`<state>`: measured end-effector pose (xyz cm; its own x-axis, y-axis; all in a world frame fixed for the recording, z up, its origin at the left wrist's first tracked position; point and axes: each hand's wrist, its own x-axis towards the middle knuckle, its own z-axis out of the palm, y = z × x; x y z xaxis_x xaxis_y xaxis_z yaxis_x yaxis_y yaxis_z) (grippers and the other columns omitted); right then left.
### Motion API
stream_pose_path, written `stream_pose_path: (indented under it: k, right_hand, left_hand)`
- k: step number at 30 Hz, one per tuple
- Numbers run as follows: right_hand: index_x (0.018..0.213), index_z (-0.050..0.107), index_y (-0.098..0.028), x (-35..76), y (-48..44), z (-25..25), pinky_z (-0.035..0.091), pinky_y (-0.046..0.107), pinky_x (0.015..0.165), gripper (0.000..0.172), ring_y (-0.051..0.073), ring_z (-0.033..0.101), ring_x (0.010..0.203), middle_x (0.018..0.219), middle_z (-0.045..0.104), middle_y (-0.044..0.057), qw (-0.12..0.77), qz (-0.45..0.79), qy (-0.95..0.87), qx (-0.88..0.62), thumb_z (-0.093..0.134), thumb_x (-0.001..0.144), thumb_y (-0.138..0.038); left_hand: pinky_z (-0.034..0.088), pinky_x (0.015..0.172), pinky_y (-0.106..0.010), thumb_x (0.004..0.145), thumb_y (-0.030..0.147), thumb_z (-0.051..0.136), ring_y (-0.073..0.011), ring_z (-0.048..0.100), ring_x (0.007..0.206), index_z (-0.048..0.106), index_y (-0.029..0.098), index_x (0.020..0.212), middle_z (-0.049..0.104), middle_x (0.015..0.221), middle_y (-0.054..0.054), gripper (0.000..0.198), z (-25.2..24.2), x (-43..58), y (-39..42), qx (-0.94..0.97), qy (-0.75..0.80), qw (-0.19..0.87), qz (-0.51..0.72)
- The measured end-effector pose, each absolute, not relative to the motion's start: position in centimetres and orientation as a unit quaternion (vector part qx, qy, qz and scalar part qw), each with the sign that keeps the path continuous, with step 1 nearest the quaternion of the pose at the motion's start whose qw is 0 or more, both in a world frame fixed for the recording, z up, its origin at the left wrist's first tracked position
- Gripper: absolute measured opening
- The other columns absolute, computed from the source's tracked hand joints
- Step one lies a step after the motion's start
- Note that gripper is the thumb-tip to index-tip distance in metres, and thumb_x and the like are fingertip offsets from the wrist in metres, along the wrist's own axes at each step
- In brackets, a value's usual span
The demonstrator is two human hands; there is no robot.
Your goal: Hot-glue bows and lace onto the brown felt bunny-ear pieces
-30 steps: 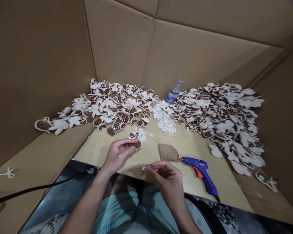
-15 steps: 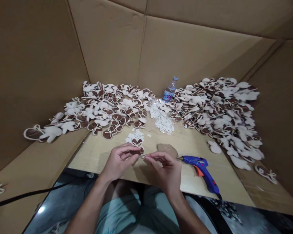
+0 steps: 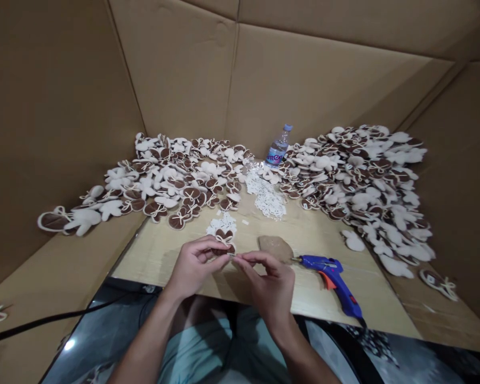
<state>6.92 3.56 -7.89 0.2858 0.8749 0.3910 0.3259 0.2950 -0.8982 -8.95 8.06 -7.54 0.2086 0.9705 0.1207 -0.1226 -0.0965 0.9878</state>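
A bunny-shaped plush patch point(image 3: 224, 236), brown with a cream edge and a cream string bow, is pinched between the thumb and fingers of my left hand point(image 3: 192, 266). My right hand point(image 3: 272, 282) meets it at the lower right, its thumb and forefinger closed on a small whitish tag point(image 3: 231, 255) against the patch's lower edge. Fingers partly cover the patch's lower half. Just beyond it lies a little heap of white tags point(image 3: 223, 220). To the right of my right hand, a blue glue gun point(image 3: 332, 272) with an orange trigger rests with its nozzle at a brown pad point(image 3: 275, 247).
Large heaps of similar patches lie at the left point(image 3: 164, 176) and right point(image 3: 368, 186). Between them are a clear bag of white tags point(image 3: 268, 197) and a water bottle point(image 3: 278, 149). Cardboard walls point(image 3: 304, 80) enclose the table; a black cable point(image 3: 64, 317) runs at lower left.
My right hand has moved slightly left, bringing the small tag up to the patch's lower edge. My left hand stays nearly still with the patch.
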Motion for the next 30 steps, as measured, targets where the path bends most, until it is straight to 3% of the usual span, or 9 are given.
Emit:
stream_pose_path:
  k: [10, 18, 22, 25, 30]
  right_hand:
    - [0.072, 0.073, -0.019, 6.7, 3.8, -8.2, 0.051, 0.026, 0.06, 0.014, 0.016, 0.065, 0.061, 0.067, 0.073, 0.002, 0.587, 0.241, -0.527, -0.565, 0.079, 0.076, -0.031]
    - [0.079, 0.069, -0.018, 7.4, 4.7, -7.7, 0.051, 0.024, 0.055, 0.028, 0.015, 0.063, 0.06, 0.068, 0.07, 0.001, 0.606, 0.334, -0.502, -0.52, 0.087, 0.063, -0.031]
    - [0.097, 0.071, -0.02, 8.4, 5.1, -6.5, 0.055, 0.028, 0.07, 0.019, 0.017, 0.068, 0.077, 0.087, 0.073, 0.005, 0.577, 0.354, -0.562, -0.475, 0.074, 0.08, -0.028]
    - [0.11, 0.07, -0.022, 8.8, 5.8, -5.6, 0.053, 0.03, 0.08, 0.022, 0.017, 0.068, 0.089, 0.103, 0.073, 0.006, 0.515, 0.336, -0.631, -0.472, 0.062, 0.09, -0.025]
    - [0.1, 0.074, -0.021, 8.6, 6.7, -5.2, 0.052, 0.027, 0.073, 0.016, 0.017, 0.069, 0.082, 0.094, 0.075, 0.005, 0.469, 0.335, -0.667, -0.472, 0.064, 0.088, -0.025]
  left_hand:
    - [0.056, 0.076, -0.026, 0.072, 0.017, 0.079, -0.0169, 0.07, 0.08, 0.078, 0.019, 0.079, 0.074, 0.084, -0.005, 0.008, -7.3, -9.0, 8.0, 0.542, 0.383, 0.567, 0.488]
    - [0.053, 0.07, -0.021, 0.074, 0.014, 0.077, -0.0127, 0.067, 0.074, 0.076, 0.017, 0.08, 0.074, 0.082, -0.004, 0.007, -7.3, -9.1, 7.9, 0.542, 0.349, 0.592, 0.484]
    - [0.052, 0.069, -0.021, 0.076, 0.015, 0.075, -0.0127, 0.066, 0.075, 0.075, 0.017, 0.083, 0.074, 0.084, -0.004, 0.007, -7.2, -9.3, 8.0, 0.557, 0.349, 0.59, 0.47]
    - [0.051, 0.072, -0.023, 0.078, 0.016, 0.072, -0.0141, 0.066, 0.079, 0.075, 0.017, 0.085, 0.074, 0.087, -0.005, 0.007, -7.1, -9.5, 8.0, 0.57, 0.343, 0.591, 0.458]
    - [0.048, 0.067, -0.021, 0.071, 0.016, 0.078, -0.0122, 0.062, 0.072, 0.069, 0.016, 0.079, 0.069, 0.077, -0.001, 0.012, -7.0, -9.4, 8.1, 0.568, 0.354, 0.59, 0.452]
